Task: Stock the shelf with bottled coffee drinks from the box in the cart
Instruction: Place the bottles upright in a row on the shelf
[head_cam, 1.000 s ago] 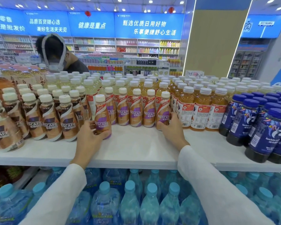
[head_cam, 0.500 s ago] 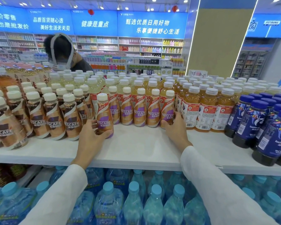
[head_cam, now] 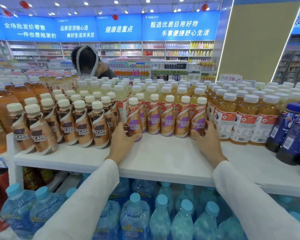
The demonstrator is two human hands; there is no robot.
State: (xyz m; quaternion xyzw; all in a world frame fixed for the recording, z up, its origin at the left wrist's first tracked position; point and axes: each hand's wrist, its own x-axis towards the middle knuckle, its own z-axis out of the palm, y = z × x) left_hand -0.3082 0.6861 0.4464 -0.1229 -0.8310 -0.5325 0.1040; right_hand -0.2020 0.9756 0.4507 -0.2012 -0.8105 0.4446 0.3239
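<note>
A row of purple-label Nescafe coffee bottles (head_cam: pixel 167 118) stands upright on the white shelf (head_cam: pixel 163 158). My left hand (head_cam: pixel 122 141) grips the base of the leftmost purple-label bottle (head_cam: pixel 134 118). At the other end of the row, my right hand (head_cam: pixel 207 141) holds the rightmost purple-label bottle (head_cam: pixel 198 116). Left of the row stand several brown-label Nescafe bottles (head_cam: pixel 81 123). The box and the cart are out of view.
Amber tea bottles (head_cam: pixel 241 118) stand right of the coffee, then dark blue bottles (head_cam: pixel 294 134). Pale drink bottles (head_cam: pixel 145 87) fill the back of the shelf. Water bottles (head_cam: pixel 133 215) crowd the shelf below. A person (head_cam: pixel 88 63) leans over behind the display.
The view has shifted left and drawn closer. Both hands stay on the end bottles of the purple-label row, and the left bottle now sits closer to the row.
</note>
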